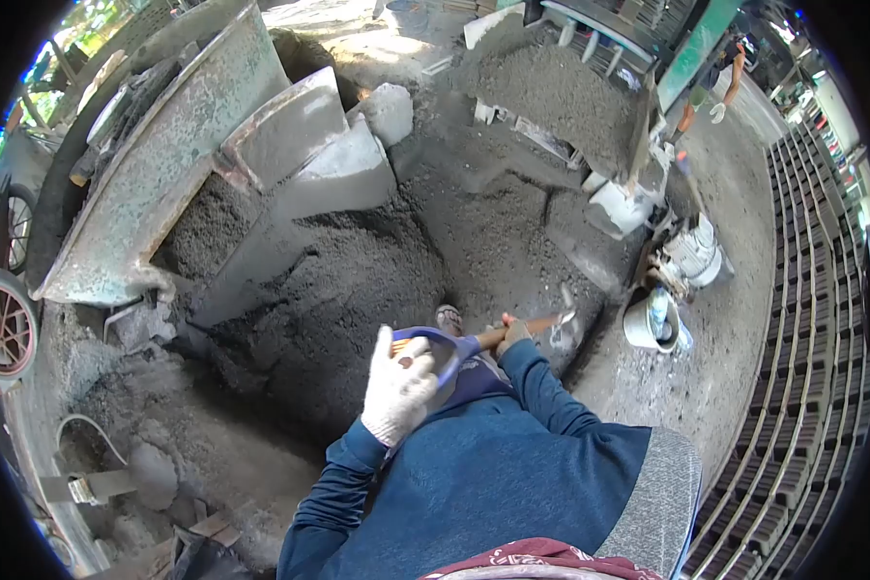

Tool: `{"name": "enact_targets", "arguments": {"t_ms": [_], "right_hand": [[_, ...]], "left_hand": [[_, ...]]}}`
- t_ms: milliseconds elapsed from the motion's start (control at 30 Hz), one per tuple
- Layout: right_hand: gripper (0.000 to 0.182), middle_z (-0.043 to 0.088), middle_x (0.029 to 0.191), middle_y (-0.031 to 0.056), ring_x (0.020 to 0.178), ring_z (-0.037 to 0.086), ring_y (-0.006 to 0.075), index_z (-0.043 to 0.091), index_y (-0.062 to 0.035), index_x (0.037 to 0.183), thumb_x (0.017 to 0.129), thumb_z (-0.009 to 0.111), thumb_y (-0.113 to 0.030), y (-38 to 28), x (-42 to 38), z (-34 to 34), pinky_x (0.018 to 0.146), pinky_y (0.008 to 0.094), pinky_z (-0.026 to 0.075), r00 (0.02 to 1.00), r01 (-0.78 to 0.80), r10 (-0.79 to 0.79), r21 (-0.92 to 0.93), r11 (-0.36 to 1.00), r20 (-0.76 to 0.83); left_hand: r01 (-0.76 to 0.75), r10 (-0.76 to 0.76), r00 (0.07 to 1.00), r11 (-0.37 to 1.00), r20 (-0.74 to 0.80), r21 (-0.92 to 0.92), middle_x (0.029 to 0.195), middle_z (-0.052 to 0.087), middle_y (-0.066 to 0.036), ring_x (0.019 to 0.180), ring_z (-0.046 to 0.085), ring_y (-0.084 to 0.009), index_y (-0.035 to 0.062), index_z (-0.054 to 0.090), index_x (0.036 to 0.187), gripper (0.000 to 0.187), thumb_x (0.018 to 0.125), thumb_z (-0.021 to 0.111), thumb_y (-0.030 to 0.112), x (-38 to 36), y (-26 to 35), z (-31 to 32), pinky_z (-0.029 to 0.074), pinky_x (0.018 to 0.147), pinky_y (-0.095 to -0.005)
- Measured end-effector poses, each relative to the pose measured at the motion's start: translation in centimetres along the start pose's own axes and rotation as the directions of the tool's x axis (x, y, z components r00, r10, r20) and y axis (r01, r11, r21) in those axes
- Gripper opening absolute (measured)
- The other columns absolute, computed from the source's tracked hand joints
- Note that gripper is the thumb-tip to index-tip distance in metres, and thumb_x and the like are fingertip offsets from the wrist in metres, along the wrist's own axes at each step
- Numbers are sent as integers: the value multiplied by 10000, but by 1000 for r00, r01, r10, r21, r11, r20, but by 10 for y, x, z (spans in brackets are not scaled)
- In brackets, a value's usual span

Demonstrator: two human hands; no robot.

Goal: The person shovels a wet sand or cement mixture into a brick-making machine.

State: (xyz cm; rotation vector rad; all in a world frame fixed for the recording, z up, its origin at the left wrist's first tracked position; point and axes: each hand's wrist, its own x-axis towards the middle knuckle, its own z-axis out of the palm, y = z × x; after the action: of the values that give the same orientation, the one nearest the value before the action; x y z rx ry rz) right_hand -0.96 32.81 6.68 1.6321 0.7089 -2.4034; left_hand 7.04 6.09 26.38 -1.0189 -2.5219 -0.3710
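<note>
A tool with a purple-blue loop handle (pixel 442 356) and a wooden shaft (pixel 493 338) lies across the front of my body. My left hand (pixel 399 382), in a white knitted glove, is at the loop handle, its fingers partly bent round it and one finger sticking up. Bare, my right hand (pixel 515 333) is wrapped round the wooden shaft to the right of the loop. The far end of the tool is pale and blurred, over the dark ground. A heap of dark grey material (pixel 358 280) lies in front of me.
On the left stand a worn green metal trough (pixel 164 164) and a wheel (pixel 5 324). A bucket (pixel 651 324) and a motor (pixel 693 253) are at the right. Racks of dark blocks (pixel 802 348) line the far right. Another person's arm (pixel 735 77) shows at the upper right.
</note>
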Motion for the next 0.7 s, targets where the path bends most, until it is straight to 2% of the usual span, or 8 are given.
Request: {"name": "enact_targets", "arguments": {"t_ms": [133, 200, 300, 367, 433, 533, 633, 700], "right_hand": [[215, 622, 725, 94, 657, 623, 290, 589, -106, 761, 901, 653, -256, -34, 139, -9, 620, 459, 555, 945, -56, 92, -123, 991, 313], [226, 645, 755, 114, 662, 640, 300, 601, -60, 805, 922, 603, -254, -49, 173, 30, 611, 468, 558, 977, 43, 1, -201, 979, 213], [233, 653, 750, 128, 617, 633, 309, 610, -39, 816, 927, 580, -241, -74, 189, 77, 584, 462, 549, 967, 68, 20, -330, 942, 254], [225, 649, 730, 131, 570, 619, 313, 612, -41, 804, 922, 582, -229, -100, 184, 140, 562, 451, 538, 925, 68, 94, -406, 911, 367], [159, 644, 744, 137, 547, 610, 303, 602, -48, 840, 907, 615, -190, -120, 192, 195, 557, 453, 538, 873, 88, 36, -230, 969, 486], [114, 623, 758, 130, 528, 596, 291, 591, -44, 961, 886, 639, -114, -151, 198, 265, 505, 453, 522, 940, -32, 100, -208, 978, 326], [84, 604, 688, 107, 572, 617, 296, 562, -41, 962, 896, 608, -62, -183, 236, 304, 538, 440, 550, 931, 347, -303, -748, 566, 202], [100, 605, 697, 112, 575, 617, 286, 564, -46, 981, 892, 604, -24, -198, 261, 329, 533, 439, 549, 863, 490, -425, -656, 574, 273]], "left_hand": [[129, -166, 985, 887, -47, -444, 1208, 590, -152, 1175, 576, -344, 54, 628, 1139, 606, 594, 861, 178, 93, -40, -7, 419, 1014, -614], [305, -400, 913, 796, -77, -523, 1315, 558, -259, 1267, 536, -410, -51, 544, 1284, 771, 629, 872, 189, 101, -77, 39, 422, 1056, -572], [781, -749, 612, 520, 254, -347, 1354, 558, -256, 1254, 551, -410, -40, 522, 1347, 691, 785, 740, 297, 89, -130, 103, 461, 1052, -463], [937, -782, 349, 282, 517, -207, 1310, 593, -261, 1211, 596, -367, -51, 575, 1306, 644, 817, 716, 344, 69, -159, 134, 482, 1034, -415], [964, -775, 260, 170, 576, -206, 1207, 662, -243, 1113, 661, -333, -60, 620, 1248, 608, 817, 727, 354, 47, -174, 156, 512, 984, -380], [976, -726, 92, -71, 682, -208, 1096, 714, -208, 1035, 688, -284, -82, 615, 1240, 600, 829, 730, 340, 13, -183, 182, 531, 928, -344], [886, -714, -126, -393, 688, -245, 992, 722, -157, 881, 692, -224, -76, 641, 1185, 510, 834, 740, 280, -46, -178, 221, 556, 780, -315], [687, -597, -302, -677, 743, -265, 866, 700, -90, 701, 644, -153, -50, 665, 1121, 396, 841, 741, 221, -62, -171, 218, 522, 605, -284]]}}
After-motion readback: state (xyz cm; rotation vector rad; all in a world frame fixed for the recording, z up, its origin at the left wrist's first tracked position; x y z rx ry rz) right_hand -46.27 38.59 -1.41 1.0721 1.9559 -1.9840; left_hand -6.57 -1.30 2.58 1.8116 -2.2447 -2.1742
